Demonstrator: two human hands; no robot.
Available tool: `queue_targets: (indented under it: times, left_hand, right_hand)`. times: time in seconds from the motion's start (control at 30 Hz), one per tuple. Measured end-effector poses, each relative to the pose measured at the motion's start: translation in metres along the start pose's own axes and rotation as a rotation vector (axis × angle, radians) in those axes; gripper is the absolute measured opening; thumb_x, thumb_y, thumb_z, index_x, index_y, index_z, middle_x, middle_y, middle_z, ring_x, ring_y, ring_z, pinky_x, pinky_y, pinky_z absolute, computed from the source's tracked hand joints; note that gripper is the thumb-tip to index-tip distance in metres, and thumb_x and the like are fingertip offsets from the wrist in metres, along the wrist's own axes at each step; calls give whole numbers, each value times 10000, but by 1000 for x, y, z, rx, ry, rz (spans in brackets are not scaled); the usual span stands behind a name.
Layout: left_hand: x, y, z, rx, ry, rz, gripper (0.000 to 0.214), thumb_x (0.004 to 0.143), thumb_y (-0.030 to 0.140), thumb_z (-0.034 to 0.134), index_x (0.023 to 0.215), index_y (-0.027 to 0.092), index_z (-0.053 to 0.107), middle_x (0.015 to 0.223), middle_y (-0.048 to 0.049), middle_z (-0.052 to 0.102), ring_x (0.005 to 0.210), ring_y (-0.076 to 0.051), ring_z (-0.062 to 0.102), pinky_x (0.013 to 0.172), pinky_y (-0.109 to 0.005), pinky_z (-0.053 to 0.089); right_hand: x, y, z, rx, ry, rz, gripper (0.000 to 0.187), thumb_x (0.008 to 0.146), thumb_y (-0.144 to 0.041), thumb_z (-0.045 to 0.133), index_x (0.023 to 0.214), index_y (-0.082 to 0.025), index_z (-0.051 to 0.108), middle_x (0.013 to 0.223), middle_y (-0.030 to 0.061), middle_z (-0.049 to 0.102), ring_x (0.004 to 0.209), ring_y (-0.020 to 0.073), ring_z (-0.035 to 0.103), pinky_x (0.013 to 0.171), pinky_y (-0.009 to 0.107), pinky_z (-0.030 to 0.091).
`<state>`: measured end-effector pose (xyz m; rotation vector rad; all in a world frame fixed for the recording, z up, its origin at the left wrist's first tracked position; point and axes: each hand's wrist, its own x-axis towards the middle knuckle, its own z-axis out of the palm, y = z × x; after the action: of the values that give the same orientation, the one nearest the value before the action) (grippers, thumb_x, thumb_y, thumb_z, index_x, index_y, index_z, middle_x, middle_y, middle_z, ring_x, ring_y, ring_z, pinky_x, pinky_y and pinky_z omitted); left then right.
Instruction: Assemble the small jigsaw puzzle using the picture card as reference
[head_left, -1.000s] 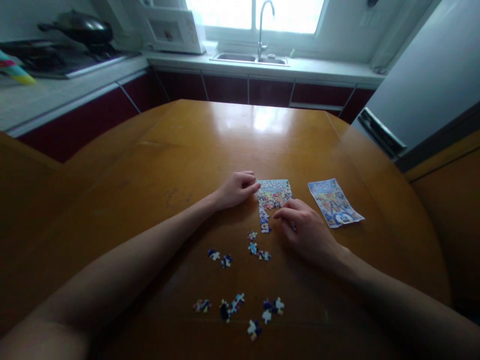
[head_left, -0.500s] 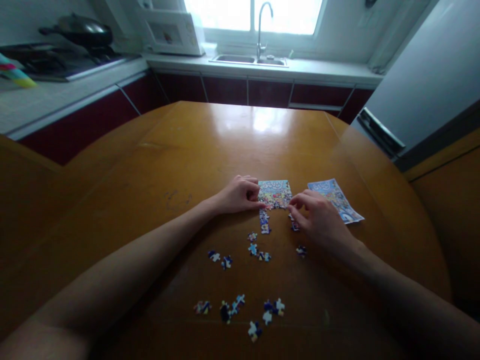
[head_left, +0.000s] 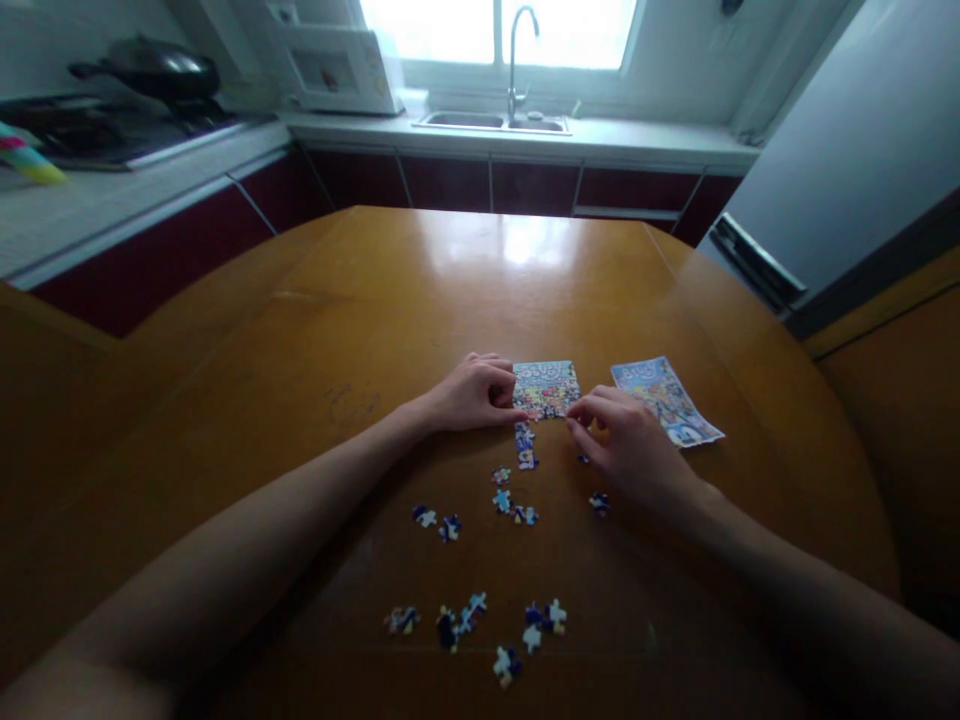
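Observation:
A partly joined jigsaw puzzle (head_left: 546, 388) lies on the wooden table, with a joined strip of pieces (head_left: 526, 446) running down from its lower left. My left hand (head_left: 478, 391) is closed against the puzzle's left edge, fingers curled and thumb at the lower left corner. At the lower right edge, my right hand (head_left: 619, 430) has its thumb and fingertips pinched together. Whatever is between them, if anything, is too small to make out. Some pieces beneath that hand are mostly hidden. A loose piece (head_left: 598, 503) lies just below it.
A printed picture sheet (head_left: 666, 400) lies right of the puzzle. Several loose jigsaw pieces (head_left: 463, 620) are scattered over the near part of the table (head_left: 360, 320). Beyond it are a counter with a sink (head_left: 487, 121), a stove with a black pan (head_left: 154, 70), and a fridge at right.
My right hand has shifted slightly left along the puzzle's lower edge and covers more of the pieces beneath it. My left hand keeps its place at the puzzle. The view has tilted slightly.

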<state>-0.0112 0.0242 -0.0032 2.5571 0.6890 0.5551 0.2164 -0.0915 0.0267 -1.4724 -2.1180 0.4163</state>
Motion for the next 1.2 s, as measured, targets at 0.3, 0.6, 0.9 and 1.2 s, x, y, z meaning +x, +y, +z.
queue_targets:
  times: [0.3, 0.6, 0.9, 1.2]
  left_hand:
    - [-2, -3, 1, -23, 24, 14, 438, 880, 376, 640, 569, 168, 413, 639, 21, 478, 637, -119, 427, 635, -272, 329]
    - [-1, -2, 0, 0, -6, -14, 490, 853, 483, 673, 560, 164, 443, 636, 19, 503, 649, -126, 445, 657, -269, 326]
    - [-3, 0, 0, 73, -59, -29, 474, 768, 504, 746, 570, 166, 480, 689, 18, 568, 742, -154, 474, 741, -300, 300]
    - [-2, 1, 0, 75, -66, -44, 468, 764, 501, 743, 568, 169, 477, 690, 19, 564, 754, -158, 470, 744, -302, 295]
  right_hand:
    - [-21, -24, 24, -17, -254, -211, 157, 953, -196, 511, 876, -178, 647, 846, 30, 627, 775, 148, 541, 706, 275, 390]
    - [-21, -26, 23, -47, -269, -207, 176, 965, -204, 488, 943, -185, 662, 846, 27, 619, 731, 131, 513, 661, 271, 335]
    - [-21, -26, 23, -152, -356, -225, 175, 924, -148, 499, 915, -202, 666, 769, 15, 597, 632, 118, 452, 590, 287, 249]
    - [-20, -28, 23, -150, -330, -187, 213, 930, -146, 484, 986, -201, 682, 795, 24, 639, 687, 137, 529, 617, 291, 288]
